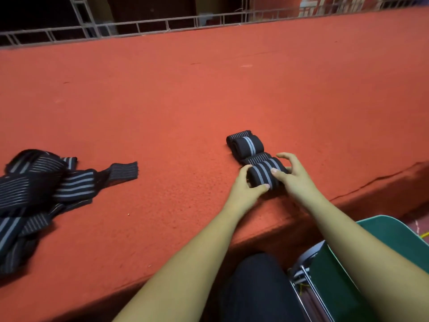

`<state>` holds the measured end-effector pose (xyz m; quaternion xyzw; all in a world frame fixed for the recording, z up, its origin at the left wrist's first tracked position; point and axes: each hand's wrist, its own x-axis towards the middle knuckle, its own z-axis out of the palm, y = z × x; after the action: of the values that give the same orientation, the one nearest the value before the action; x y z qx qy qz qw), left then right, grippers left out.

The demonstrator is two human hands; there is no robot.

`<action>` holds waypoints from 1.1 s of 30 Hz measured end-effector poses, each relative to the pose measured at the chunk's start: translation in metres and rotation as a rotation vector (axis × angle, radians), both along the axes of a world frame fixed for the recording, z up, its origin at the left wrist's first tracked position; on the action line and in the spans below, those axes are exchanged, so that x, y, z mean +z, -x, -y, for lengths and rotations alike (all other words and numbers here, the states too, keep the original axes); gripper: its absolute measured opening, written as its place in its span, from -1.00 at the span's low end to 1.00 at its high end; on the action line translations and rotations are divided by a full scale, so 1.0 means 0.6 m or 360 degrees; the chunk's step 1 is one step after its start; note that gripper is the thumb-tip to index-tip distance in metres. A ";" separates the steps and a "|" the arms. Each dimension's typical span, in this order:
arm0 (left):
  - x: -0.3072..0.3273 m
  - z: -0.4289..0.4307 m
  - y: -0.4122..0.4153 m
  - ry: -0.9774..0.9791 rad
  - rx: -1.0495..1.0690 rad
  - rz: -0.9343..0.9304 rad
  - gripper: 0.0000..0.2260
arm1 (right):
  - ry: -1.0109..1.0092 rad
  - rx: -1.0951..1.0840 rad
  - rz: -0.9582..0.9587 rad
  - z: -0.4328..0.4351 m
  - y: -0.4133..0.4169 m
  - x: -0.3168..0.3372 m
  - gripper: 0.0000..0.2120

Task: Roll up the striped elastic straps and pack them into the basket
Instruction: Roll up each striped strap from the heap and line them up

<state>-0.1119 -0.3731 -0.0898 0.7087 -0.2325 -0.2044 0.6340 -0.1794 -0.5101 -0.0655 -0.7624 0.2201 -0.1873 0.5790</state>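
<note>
Curled left hand (243, 185) and right hand (295, 175) clasp a rolled black grey-striped strap (262, 174), seemingly wound tight.

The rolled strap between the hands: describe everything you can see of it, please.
The rolled strap is black ribbed elastic with three grey stripes, wound into a tight, short cylinder. It lies on its side on the red cloth near the table's front edge. The left hand grips its left end, with the thumb on its near face. The right hand grips its right end, with the thumb on top. Its far side meets the other rolls, which lie in a row. No loose tail shows.
</note>
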 end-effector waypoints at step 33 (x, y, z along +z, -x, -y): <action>0.070 -0.564 -0.236 -0.1123 0.1015 0.0941 -0.74 | 0.0766 0.0682 -0.0351 -0.389 -0.271 0.035 -0.51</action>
<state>0.0298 -0.0350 -0.0477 0.9403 -0.0919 0.1396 0.2966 -0.0170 -0.2766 -0.0445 -0.9217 0.0657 -0.0244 0.3815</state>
